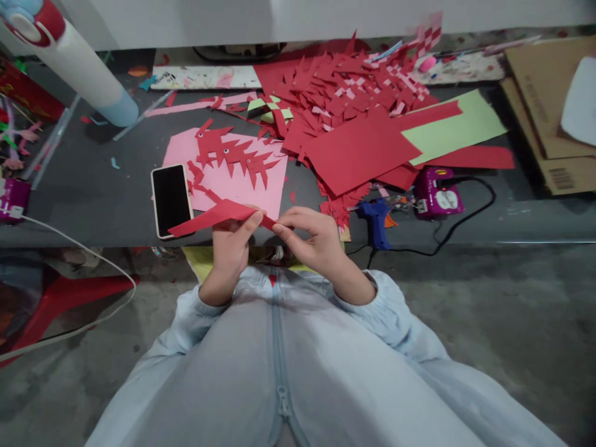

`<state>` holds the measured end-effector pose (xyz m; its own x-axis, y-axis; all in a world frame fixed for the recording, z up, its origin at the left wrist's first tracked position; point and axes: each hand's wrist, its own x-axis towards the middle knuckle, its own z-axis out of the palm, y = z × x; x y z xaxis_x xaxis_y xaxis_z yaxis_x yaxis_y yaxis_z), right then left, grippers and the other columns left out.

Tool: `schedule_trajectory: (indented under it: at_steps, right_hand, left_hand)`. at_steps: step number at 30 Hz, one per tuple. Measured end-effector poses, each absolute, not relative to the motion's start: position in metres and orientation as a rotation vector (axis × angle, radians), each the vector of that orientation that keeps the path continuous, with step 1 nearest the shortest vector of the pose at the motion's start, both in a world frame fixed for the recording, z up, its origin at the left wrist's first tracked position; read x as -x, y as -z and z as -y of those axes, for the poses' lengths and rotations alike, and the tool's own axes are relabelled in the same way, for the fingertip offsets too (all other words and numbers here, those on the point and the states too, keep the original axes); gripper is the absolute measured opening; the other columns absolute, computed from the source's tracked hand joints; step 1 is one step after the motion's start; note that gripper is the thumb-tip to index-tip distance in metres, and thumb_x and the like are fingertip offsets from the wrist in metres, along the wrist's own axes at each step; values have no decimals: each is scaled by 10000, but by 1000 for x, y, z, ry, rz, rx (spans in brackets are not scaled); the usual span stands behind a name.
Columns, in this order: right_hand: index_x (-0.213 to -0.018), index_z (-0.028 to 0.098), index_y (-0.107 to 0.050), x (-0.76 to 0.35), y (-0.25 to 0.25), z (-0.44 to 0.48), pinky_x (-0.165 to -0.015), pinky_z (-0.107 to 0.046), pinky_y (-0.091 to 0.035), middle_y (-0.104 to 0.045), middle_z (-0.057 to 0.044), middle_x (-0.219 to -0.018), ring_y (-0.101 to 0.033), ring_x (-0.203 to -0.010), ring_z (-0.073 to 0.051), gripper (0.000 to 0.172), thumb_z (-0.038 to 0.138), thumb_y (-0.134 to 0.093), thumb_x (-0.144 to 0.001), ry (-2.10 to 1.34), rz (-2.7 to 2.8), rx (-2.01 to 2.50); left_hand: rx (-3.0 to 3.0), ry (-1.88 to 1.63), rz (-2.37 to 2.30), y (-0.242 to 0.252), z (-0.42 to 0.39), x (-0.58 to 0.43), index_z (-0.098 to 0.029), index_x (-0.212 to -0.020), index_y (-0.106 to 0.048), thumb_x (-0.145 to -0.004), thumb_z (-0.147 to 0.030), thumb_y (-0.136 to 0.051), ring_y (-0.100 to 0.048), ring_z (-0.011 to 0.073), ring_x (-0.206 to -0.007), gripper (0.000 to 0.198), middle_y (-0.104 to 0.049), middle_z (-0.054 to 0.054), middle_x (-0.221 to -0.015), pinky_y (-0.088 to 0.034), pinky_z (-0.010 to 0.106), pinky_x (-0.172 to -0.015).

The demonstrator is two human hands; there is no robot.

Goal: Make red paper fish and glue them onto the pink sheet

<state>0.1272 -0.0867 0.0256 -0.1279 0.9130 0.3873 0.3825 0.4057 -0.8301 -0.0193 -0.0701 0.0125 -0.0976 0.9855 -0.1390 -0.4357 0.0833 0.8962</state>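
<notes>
A long folded strip of red paper (209, 217) is held between both hands just above the front edge of the dark table (93, 186). My left hand (230, 248) pinches the strip near its middle. My right hand (311, 239) pinches its right end, fingers curled. Behind the strip lies a pink sheet (261, 180) with red cut-out fish shapes (233, 152) stuck on it. A phone (171, 200) lies face up just left of my left hand.
A heap of red paper scraps and sheets (354, 105) with a green sheet (460, 124) fills the table's right half. A blue glue gun (376, 218), a purple box (437, 192) with a black cable, cardboard boxes (544, 105) and a white roll (79, 62) stand around.
</notes>
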Motion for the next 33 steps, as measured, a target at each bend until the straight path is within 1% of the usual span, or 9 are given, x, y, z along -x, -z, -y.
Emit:
schedule_trajectory:
  at_steps: [3, 7, 9, 12, 16, 20, 25, 30, 33]
  right_hand:
    - [-730, 214, -682, -129, -25, 88, -647, -283, -504, -704, -39, -725, -637, -668, -151, 238, 322, -595, -923, -691, 1711, 1147]
    - [-739, 207, -688, -133, -23, 89, -646, -278, -504, -709, -42, -730, -643, -673, -150, 212, 294, -609, -915, -654, 1722, 1137]
    - [-748, 203, -694, -135, -22, 90, -647, -280, -506, -710, -46, -733, -647, -679, -153, 203, 288, -612, -913, -631, 1724, 1139]
    - [-762, 207, -702, -139, -21, 89, -656, -294, -514, -711, -52, -742, -656, -692, -167, 199, 300, -609, -912, -621, 1719, 1168]
    - [-774, 215, -704, -144, -20, 88, -663, -310, -518, -712, -56, -752, -658, -697, -176, 187, 306, -609, -907, -589, 1736, 1164]
    - [-795, 223, -708, -148, -21, 87, -654, -318, -516, -722, -56, -768, -651, -695, -175, 141, 276, -617, -889, -486, 1810, 1146]
    - [-825, 227, -721, -151, -22, 86, -653, -319, -512, -732, -54, -787, -653, -713, -175, 122, 286, -635, -887, -437, 1845, 1144]
    - [-875, 227, -747, -148, -25, 83, -693, -319, -519, -736, -54, -817, -663, -760, -177, 130, 293, -640, -907, -471, 1852, 1120]
    - [-873, 235, -758, -145, -29, 81, -713, -329, -515, -732, -52, -823, -652, -761, -179, 161, 334, -639, -916, -499, 1861, 1134]
  left_hand:
    - [-710, -1413, -1020, -13, 68, 22, -212, -715, -699, -558, -404, -924, -663, 104, -713, 335, -702, -33, -726, -551, 251, -730]
    - [-689, -1406, -999, -15, 65, 25, -197, -694, -705, -528, -433, -936, -639, 85, -640, 370, -708, -28, -686, -531, 224, -652]
    - [-691, -1393, -989, -16, 64, 28, -197, -703, -715, -517, -460, -937, -645, 94, -640, 391, -721, -16, -696, -528, 226, -629]
    - [-708, -1416, -997, -15, 61, 34, -210, -752, -718, -519, -469, -936, -655, 104, -658, 411, -730, -16, -736, -541, 243, -642]
    - [-728, -1477, -974, -14, 58, 41, -226, -807, -698, -552, -431, -934, -641, 80, -639, 403, -705, -48, -748, -544, 233, -657]
    - [-770, -1523, -981, -14, 56, 44, -227, -802, -681, -560, -417, -930, -626, 74, -624, 396, -685, -50, -739, -535, 217, -643]
    - [-855, -1511, -991, -12, 58, 44, -231, -796, -674, -559, -457, -923, -610, 94, -619, 411, -668, -33, -730, -522, 240, -625]
    - [-928, -1493, -948, -7, 63, 40, -232, -752, -696, -565, -415, -927, -649, 116, -703, 349, -678, -24, -729, -536, 245, -685]
    - [-1031, -1450, -928, -3, 66, 38, -226, -711, -705, -615, -413, -902, -665, 137, -760, 287, -686, -7, -735, -551, 278, -755]
